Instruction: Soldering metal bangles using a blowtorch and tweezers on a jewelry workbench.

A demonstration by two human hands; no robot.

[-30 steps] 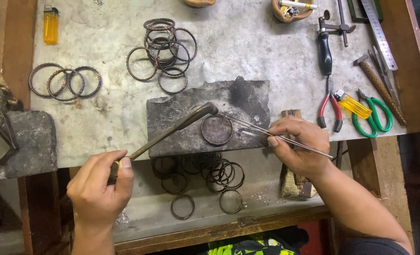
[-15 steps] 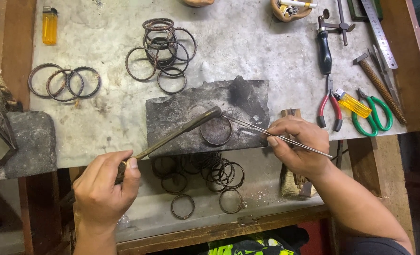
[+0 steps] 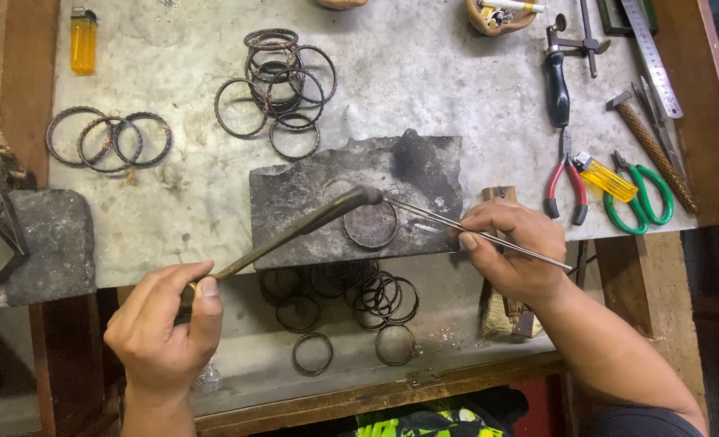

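Ring (image 3: 370, 225) on block (image 3: 311, 174), tweezers (image 3: 424, 212) right.

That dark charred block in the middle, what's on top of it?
One metal ring lies on the block, with the torch nozzle and tweezer tips over it. The bench under the block is covered.

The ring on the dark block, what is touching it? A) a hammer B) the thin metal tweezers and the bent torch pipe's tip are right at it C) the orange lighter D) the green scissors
B: the ring lies on the dark block, with the tweezers from the right hand and the tip of the torch pipe held by the left hand meeting at its edge.
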